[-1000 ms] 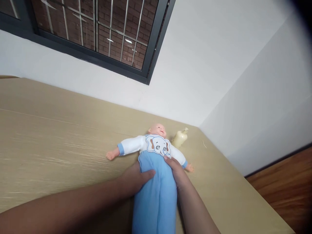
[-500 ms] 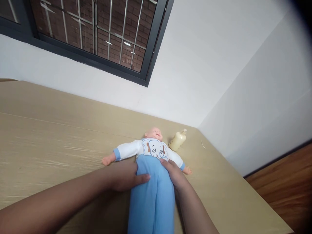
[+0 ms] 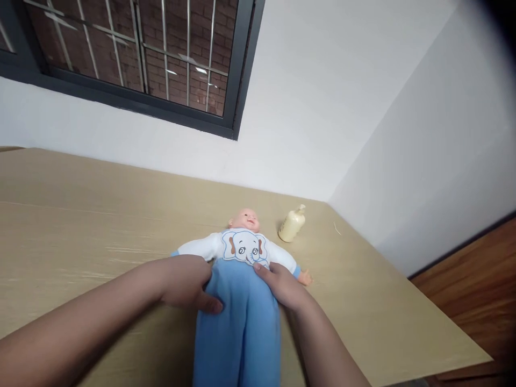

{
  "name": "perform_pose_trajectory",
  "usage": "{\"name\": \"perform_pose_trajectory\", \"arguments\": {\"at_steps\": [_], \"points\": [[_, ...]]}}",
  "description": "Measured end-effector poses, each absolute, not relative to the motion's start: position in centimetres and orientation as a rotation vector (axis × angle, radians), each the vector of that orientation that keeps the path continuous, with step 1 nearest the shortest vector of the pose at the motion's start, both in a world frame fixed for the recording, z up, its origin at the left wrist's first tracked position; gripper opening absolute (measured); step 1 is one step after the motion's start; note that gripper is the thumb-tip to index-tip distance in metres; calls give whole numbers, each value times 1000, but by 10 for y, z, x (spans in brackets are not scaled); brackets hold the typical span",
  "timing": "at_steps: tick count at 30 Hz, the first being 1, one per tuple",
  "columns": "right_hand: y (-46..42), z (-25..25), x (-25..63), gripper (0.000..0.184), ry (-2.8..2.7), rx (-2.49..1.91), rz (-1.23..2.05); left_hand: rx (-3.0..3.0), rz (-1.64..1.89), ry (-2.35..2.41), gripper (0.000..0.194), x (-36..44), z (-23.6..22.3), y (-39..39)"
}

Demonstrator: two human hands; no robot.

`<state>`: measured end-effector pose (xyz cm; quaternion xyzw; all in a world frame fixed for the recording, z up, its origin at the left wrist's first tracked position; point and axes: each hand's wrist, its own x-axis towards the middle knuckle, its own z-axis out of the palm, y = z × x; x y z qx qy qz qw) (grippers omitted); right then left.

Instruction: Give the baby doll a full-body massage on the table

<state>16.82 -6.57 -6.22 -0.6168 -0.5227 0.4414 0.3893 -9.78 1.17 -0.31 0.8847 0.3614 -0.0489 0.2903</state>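
Note:
A baby doll (image 3: 241, 243) lies on its back on a light wooden table (image 3: 80, 226), head toward the wall. It wears a white top with an elephant picture and blue trousers (image 3: 239, 328). My left hand (image 3: 187, 282) grips the trousers' waist on the doll's left side, fingers curled, and covers the doll's arm there. My right hand (image 3: 280, 285) holds the waist on the other side, thumb on the blue cloth.
A cream pump bottle (image 3: 292, 226) lies beside the doll's head near the corner of two white walls. A barred dark-framed window (image 3: 161, 59) is above. The table's right edge (image 3: 455, 333) drops to a wooden floor (image 3: 479, 274).
Both hands have slid up the blue trousers toward the doll's chest. My left hand now covers the doll's outstretched arm. The view has shifted slightly left.

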Motion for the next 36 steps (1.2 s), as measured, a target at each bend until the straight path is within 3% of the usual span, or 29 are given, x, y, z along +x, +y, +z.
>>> {"name": "perform_pose_trajectory", "arguments": {"at_steps": [7, 11, 16, 22, 26, 31, 36], "points": [[-67, -61, 170, 58, -1419, -1736, 983, 2347, -132, 903, 36, -112, 18, 17], [-69, -59, 168, 60, -1441, -1858, 736, 2184, 123, 932, 32, -113, 25, 24], [-73, -32, 164, 44, -1508, -1899, 333, 2021, 628, 965, 35, -97, 15, 44], [-17, -13, 177, 30, -1406, -1593, 522, 1598, 1019, 1039, 35, -40, 11, 80], [45, -25, 181, 38, -1306, -1583, 539, 1479, 1171, 1103, 37, 7, 1, 106], [93, -49, 181, 51, -1206, -1576, 550, 1307, 1221, 1106, 40, 38, -29, 132], [109, -74, 179, 39, -1215, -1488, 626, 1238, 1186, 1074, 43, 42, -56, 145]]}}
